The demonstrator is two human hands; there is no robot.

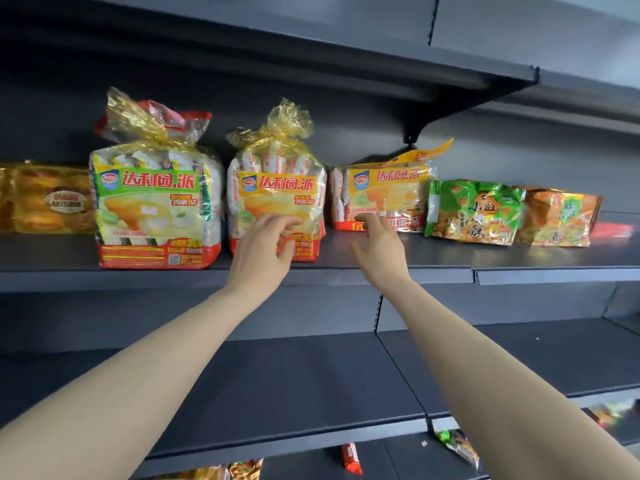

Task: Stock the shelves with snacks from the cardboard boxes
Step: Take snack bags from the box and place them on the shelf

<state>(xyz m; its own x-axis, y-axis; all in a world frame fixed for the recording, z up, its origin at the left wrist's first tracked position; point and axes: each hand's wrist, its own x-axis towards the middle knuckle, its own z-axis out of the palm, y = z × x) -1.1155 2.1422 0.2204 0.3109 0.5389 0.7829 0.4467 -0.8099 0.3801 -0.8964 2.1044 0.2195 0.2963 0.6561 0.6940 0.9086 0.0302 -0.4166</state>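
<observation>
- The middle shelf (519, 258) carries a row of snacks. A yellow pastry pack (48, 202) sits at the far left. Next to it stands a green-label pie bag (152, 206), with an orange-label pie bag (277, 188) upright just to its right.
- Further right is a third pie bag (388, 192), which sits lower than the other two and seems to be lying down rather than standing. Beyond it lie a green packet (474, 213) and an orange packet (557, 216), both flat.
- The left hand (259, 247) is against the lower front of the orange-label pie bag. Its fingers (284, 221) are loosely bent and spread, with the thumb apart below. They touch the wrapper, but I can make out no closed grip.
- The right hand (379, 251) reaches for the near left corner of the third pie bag. Its fingers are almost straight, the tips are at the wrapper, and it holds nothing.
- The step in hand looks like setting and squaring the pie bags on the shelf, not fetching. No cardboard box is in view.
- The next move probably calls for standing the third pie bag upright in line with its neighbours. It is soft and top-heavy, so it needs a hold on both sides. More stock from the boxes would follow.
</observation>
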